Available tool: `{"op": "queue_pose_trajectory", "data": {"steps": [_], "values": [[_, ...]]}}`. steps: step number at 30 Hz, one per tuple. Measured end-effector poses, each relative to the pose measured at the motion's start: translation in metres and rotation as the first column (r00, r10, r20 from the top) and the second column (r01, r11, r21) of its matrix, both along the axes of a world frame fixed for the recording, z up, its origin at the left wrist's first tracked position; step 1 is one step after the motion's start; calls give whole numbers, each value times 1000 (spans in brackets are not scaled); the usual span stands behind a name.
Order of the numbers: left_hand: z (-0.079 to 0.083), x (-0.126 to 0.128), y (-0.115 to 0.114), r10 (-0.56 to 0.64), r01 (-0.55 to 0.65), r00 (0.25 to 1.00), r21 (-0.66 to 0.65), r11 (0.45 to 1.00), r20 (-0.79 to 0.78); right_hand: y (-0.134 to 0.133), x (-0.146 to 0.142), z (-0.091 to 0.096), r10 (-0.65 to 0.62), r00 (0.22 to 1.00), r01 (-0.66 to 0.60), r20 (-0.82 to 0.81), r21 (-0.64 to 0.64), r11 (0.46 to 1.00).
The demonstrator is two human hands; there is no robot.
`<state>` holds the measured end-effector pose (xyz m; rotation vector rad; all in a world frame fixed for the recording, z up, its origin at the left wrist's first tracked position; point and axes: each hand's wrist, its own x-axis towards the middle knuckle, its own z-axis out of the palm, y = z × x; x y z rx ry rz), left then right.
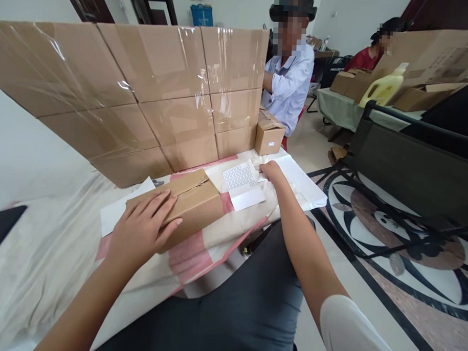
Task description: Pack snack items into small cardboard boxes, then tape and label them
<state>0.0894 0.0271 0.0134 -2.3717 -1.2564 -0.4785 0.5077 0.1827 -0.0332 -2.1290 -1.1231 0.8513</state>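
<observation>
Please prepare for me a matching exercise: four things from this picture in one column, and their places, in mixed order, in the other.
Things:
1. Long brown cardboard box
2. White paper sheet with rows of small printed outlines
3. Yellow plastic bottle with a handle
4. Small brown cardboard box with a white label

Places:
A. On the cloth-covered table in the background
B. At the right end of the tall taped cardboard wall
C. Under the left hand
D. Between the long box and the right hand

Pairs: 1-C, 2-D, 3-A, 4-B
</observation>
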Motion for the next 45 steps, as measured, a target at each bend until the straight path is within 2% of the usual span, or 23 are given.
{"op": "queue_pose_trajectory", "data": {"steps": [3, 9, 16, 26, 32, 37, 45], "values": [[0, 0, -1, 17, -17, 1000, -8, 1000, 7, -4, -1, 3, -6, 1000, 5, -30, -13, 1000], [-2, 0, -1, 35, -34, 999, -25, 999, 36, -16, -1, 9, -12, 995, 18, -96, 54, 998], [-5, -1, 0, 32, -32, 999, 21, 999, 23, -27, 6, 16, 72, 981, -59, -180, 77, 995], [-1, 1, -4, 57, -55, 998, 65, 996, -19, -40, 20, 14, 46, 902, 6, -429, 119, 993], [-3, 0, -3, 66, -64, 997, 68, 996, -28, -51, 23, 21, 51, 847, 20, -530, 127, 992], [-4, -2, -3, 55, -52, 998, 77, 996, -39, -57, 27, 25, 60, 819, 18, -571, 129, 991], [0, 2, -4, 69, -70, 997, 21, 997, 19, -51, 28, 17, 47, 812, 24, -582, 114, 993]]}}
